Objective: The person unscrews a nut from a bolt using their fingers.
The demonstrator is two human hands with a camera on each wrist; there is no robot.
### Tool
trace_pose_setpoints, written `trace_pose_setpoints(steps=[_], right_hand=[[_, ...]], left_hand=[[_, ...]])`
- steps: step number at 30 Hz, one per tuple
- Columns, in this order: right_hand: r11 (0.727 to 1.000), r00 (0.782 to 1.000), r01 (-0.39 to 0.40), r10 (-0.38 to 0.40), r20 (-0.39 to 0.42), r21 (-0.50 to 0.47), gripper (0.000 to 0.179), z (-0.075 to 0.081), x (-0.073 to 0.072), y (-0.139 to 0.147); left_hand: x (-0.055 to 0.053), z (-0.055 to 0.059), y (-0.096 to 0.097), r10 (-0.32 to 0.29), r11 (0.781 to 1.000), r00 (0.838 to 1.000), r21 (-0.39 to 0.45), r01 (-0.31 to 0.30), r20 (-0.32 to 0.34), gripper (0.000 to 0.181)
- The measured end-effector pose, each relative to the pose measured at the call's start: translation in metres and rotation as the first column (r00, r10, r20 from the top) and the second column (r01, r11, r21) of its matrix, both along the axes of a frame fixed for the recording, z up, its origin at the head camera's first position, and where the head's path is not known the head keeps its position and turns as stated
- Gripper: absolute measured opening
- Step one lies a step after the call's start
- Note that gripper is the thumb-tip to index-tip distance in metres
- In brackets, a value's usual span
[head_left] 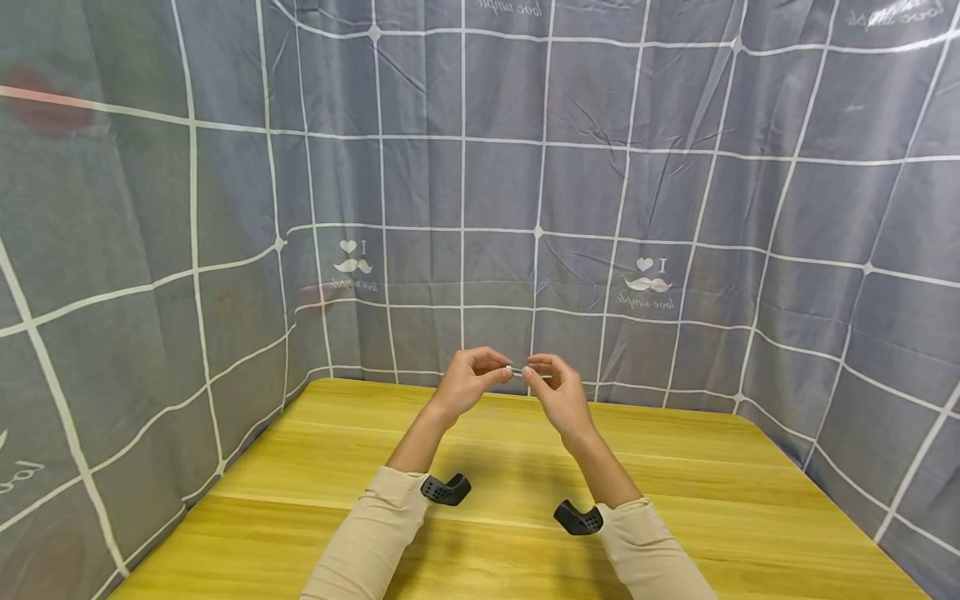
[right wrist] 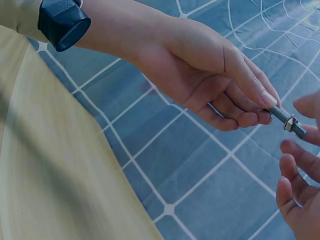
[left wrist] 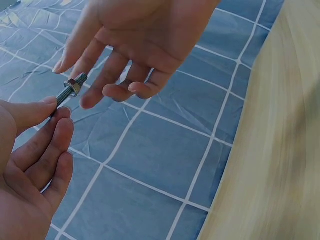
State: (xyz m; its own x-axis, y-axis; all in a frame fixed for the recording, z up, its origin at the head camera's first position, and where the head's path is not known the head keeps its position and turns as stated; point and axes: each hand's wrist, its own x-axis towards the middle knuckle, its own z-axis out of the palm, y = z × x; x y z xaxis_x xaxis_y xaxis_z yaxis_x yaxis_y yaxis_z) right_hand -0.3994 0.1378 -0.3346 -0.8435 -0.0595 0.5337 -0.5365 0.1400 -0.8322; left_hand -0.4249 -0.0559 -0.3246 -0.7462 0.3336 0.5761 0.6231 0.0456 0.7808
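Observation:
A threaded bolt [left wrist: 64,95] sticks out from my left hand [head_left: 464,385], pinched near one end between thumb and fingertips. A hex nut [left wrist: 73,87] sits on its thread, a short way from the free end. My right hand [head_left: 562,398] is held opposite, with thumb and fingers spread apart around the nut end. In the right wrist view, the index finger of the right hand [right wrist: 306,200] lies very near the bolt's tip; whether it touches cannot be told. The left fingers hide the bolt's other end.
Both hands are raised above the far part of a yellow wood-grain table [head_left: 487,533]. A grey curtain [head_left: 495,183] with white grid lines surrounds the table at the back and sides. Each wrist wears a black camera, one on the left [head_left: 446,490] and one on the right [head_left: 578,518].

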Motion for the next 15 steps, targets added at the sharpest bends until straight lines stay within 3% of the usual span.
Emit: trace_pose_setpoints(steps=[7, 11, 15], right_hand=[[1.0, 1.0, 0.005, -0.005, -0.003, 0.02, 0.019, 0.0, 0.001, 0.0], [1.0, 1.0, -0.002, 0.001, 0.013, 0.024, 0.026, 0.001, 0.001, -0.001], [0.998, 1.0, 0.009, -0.011, 0.023, 0.055, 0.027, 0.014, 0.017, -0.004]], left_hand=[[0.0, 0.0, 0.0, 0.002, 1.0, 1.0, -0.004, -0.002, -0.01, 0.016], [0.0, 0.0, -0.001, 0.007, 1.0, 1.0, -0.011, -0.007, -0.014, 0.017], [0.0, 0.0, -0.001, 0.003, 1.0, 1.0, -0.005, -0.003, -0.012, 0.019]])
